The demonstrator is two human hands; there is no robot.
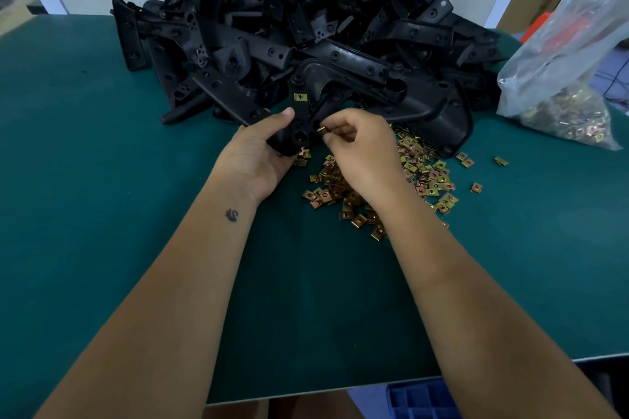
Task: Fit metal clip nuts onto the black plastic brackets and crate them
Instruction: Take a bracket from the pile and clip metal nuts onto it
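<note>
Bracket gripped upright in left hand, long axis pointing away; right hand pinching clip nut against its right edge.

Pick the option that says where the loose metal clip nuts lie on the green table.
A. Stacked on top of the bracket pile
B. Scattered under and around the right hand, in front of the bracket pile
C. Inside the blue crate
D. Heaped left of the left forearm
B: the loose clip nuts lie spread on the table under and beside the right hand, just in front of the bracket pile.
</note>
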